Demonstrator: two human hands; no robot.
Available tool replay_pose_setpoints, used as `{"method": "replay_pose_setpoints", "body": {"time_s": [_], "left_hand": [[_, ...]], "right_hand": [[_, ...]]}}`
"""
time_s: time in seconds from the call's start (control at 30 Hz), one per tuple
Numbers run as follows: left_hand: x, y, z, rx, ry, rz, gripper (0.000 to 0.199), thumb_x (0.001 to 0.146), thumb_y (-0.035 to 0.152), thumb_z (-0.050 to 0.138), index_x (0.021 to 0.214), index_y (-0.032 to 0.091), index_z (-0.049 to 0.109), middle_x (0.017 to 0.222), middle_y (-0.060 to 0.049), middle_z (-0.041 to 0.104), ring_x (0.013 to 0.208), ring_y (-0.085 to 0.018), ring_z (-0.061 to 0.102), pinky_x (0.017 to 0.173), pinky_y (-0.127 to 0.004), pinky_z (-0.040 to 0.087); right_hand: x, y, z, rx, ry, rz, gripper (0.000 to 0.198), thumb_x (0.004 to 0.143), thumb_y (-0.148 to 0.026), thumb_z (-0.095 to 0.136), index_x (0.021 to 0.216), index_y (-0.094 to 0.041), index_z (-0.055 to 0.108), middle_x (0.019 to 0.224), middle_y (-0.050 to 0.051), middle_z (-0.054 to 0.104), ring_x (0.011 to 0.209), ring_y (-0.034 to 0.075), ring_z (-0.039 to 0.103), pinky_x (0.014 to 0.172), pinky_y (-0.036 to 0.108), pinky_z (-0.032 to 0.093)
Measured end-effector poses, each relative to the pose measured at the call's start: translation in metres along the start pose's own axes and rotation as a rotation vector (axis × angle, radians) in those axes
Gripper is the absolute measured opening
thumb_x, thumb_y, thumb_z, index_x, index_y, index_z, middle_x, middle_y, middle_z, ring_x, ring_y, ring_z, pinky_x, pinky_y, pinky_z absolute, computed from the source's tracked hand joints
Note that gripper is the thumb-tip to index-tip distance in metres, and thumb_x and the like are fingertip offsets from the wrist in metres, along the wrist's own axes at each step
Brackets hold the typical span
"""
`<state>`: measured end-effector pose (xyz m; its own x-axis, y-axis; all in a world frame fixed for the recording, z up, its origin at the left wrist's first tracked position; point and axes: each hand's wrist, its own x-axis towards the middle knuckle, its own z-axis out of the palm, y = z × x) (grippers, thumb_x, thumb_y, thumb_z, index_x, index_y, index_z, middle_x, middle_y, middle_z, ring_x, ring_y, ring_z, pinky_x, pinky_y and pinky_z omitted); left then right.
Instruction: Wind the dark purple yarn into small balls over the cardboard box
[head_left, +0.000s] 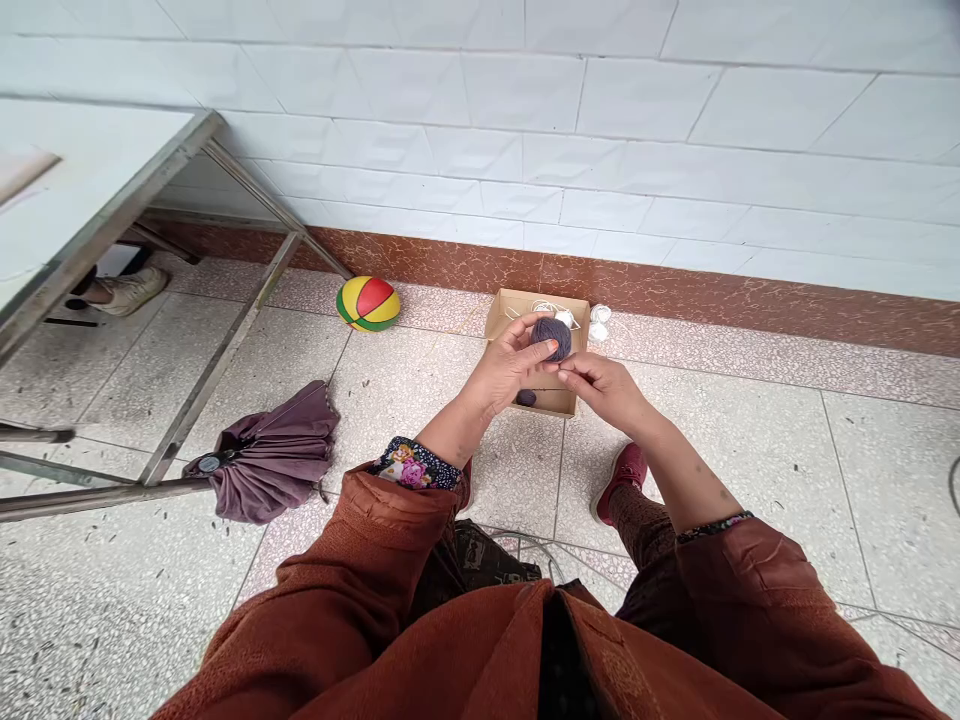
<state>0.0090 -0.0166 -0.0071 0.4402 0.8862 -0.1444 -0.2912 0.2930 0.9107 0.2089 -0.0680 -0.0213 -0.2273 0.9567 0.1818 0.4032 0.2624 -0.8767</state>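
A dark purple-grey ball of yarn [551,339] rests in my left hand [510,365], its fingers and thumb closed around it. Just below and to the right of the ball, my right hand [602,387] is closed in a pinch, apparently on the ball's yarn strand; the strand itself is barely visible. Both hands are above an open cardboard box [571,402] on the floor. Inside the box lie a smaller dark ball of yarn [526,398] and some white yarn [564,319], partly hidden by my left hand.
White yarn balls [599,322] lie right of the box, near the tiled wall [675,180]. To the left are a striped ball [368,304], a folded purple umbrella [274,455] and a metal-framed table [225,375]. Another person's shoe [131,292] shows beneath the table.
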Motion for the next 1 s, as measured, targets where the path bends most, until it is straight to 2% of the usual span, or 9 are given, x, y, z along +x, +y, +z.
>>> {"method": "replay_pose_setpoints", "body": {"time_s": [0.1,0.23,0.33,0.4,0.47,0.63,0.73,0.9,1.0], "left_hand": [[0.003,-0.003,-0.005,0.204,0.037,0.019,0.056,0.080,0.035,0.091,0.132,0.026,0.073,0.116,-0.006,0.076,0.098,-0.018,0.067,0.085,-0.031,0.055],[0.002,-0.013,-0.002,0.387,-0.046,0.050,0.058,0.081,0.032,0.087,0.137,0.024,0.073,0.126,-0.009,0.075,0.104,-0.021,0.067,0.095,-0.038,0.054],[-0.002,-0.015,0.003,0.382,-0.203,0.026,0.060,0.085,0.033,0.084,0.143,0.025,0.071,0.132,-0.011,0.073,0.106,-0.022,0.067,0.094,-0.037,0.054],[-0.005,-0.013,0.007,0.305,-0.307,-0.020,0.069,0.085,0.033,0.084,0.151,0.027,0.064,0.127,-0.010,0.074,0.101,-0.020,0.067,0.088,-0.035,0.055],[-0.007,-0.010,0.008,0.218,-0.343,-0.053,0.078,0.085,0.034,0.085,0.157,0.031,0.058,0.123,-0.009,0.073,0.097,-0.019,0.067,0.082,-0.032,0.055],[-0.007,-0.004,0.008,0.065,-0.217,-0.072,0.063,0.080,0.036,0.090,0.139,0.027,0.070,0.127,-0.009,0.071,0.101,-0.018,0.067,0.077,-0.027,0.054],[-0.003,-0.003,0.006,0.037,-0.091,-0.070,0.057,0.076,0.035,0.092,0.128,0.025,0.072,0.123,-0.007,0.072,0.098,-0.016,0.066,0.076,-0.026,0.054],[0.003,0.002,-0.001,0.183,0.105,0.003,0.050,0.074,0.029,0.090,0.120,0.022,0.071,0.112,-0.005,0.075,0.091,-0.015,0.065,0.076,-0.027,0.052],[0.005,0.001,-0.004,0.280,0.073,-0.006,0.051,0.074,0.026,0.089,0.122,0.020,0.071,0.110,-0.005,0.075,0.092,-0.016,0.066,0.083,-0.031,0.052]], "right_hand": [[-0.002,-0.010,-0.006,0.081,-0.021,-0.021,0.028,0.103,-0.049,0.068,0.090,-0.025,0.074,0.084,0.001,0.072,0.073,0.017,0.062,0.073,0.033,0.050],[0.000,-0.011,-0.015,0.123,0.160,0.000,0.031,0.102,-0.054,0.070,0.091,-0.025,0.074,0.082,0.001,0.069,0.073,0.018,0.061,0.072,0.033,0.050],[0.004,-0.004,-0.019,0.048,0.303,-0.001,0.031,0.101,-0.054,0.071,0.089,-0.026,0.073,0.083,0.002,0.069,0.077,0.019,0.062,0.077,0.036,0.052],[0.007,0.001,-0.018,0.008,0.340,0.009,0.031,0.101,-0.054,0.071,0.087,-0.026,0.072,0.083,0.002,0.070,0.079,0.020,0.063,0.079,0.037,0.052],[0.008,0.007,-0.016,-0.006,0.338,0.042,0.031,0.101,-0.053,0.068,0.085,-0.026,0.072,0.082,0.002,0.070,0.079,0.021,0.062,0.078,0.036,0.051],[0.005,0.017,-0.006,-0.031,0.217,0.166,0.025,0.099,-0.044,0.065,0.084,-0.024,0.070,0.078,0.002,0.068,0.074,0.020,0.060,0.072,0.034,0.048],[0.003,0.013,-0.001,-0.050,0.122,0.133,0.025,0.098,-0.042,0.066,0.081,-0.024,0.068,0.078,0.002,0.069,0.075,0.020,0.061,0.072,0.034,0.047],[0.000,-0.011,-0.004,0.083,-0.078,0.029,0.032,0.100,-0.050,0.069,0.082,-0.024,0.071,0.078,0.000,0.068,0.070,0.017,0.057,0.069,0.032,0.046],[0.000,-0.019,-0.013,0.165,-0.019,0.020,0.034,0.101,-0.055,0.070,0.086,-0.025,0.073,0.078,0.000,0.066,0.069,0.016,0.055,0.068,0.032,0.045]]}}
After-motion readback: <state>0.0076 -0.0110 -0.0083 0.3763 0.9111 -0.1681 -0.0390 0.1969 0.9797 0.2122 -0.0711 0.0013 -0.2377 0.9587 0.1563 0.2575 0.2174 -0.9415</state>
